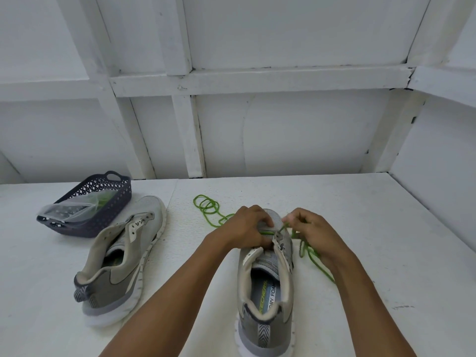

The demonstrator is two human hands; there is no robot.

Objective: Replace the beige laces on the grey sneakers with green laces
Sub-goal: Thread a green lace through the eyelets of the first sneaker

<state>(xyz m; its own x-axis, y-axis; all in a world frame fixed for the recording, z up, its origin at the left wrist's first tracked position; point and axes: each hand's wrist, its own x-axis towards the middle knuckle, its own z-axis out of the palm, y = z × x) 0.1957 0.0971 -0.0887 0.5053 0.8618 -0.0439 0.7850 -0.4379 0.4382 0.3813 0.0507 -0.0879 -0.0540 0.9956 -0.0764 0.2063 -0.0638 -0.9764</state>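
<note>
Grip on the left hand [244, 226] is clamping over the front of the grey mesh sneaker with the white sole [268, 287], fingers curling down right around the lowest eyelets. Grip on the right hand [313, 231] is pinching together on the thin green cord lace [209, 207], just beside the toe of that same shoe.

That grey mesh sneaker is standing upright on the white surface [386, 253], with the heel pointing back at the person and the toe pointing away. A short bit of the green lace is crossing the lowest eyelets between the two hands. One end is lying in a few loose loops on the surface beyond the left hand. The other end is trailing out under the right wrist toward the near right.

Off to the left, a second grey mesh sneaker [123, 256] is leaning over a little, its tongue flopping open. Just beside its toe, a dark navy plastic lattice basket [116, 199] is sitting with a clear plastic bag [67, 210] in it. Something green is showing through the bag, but I can't tell what exactly.
</note>
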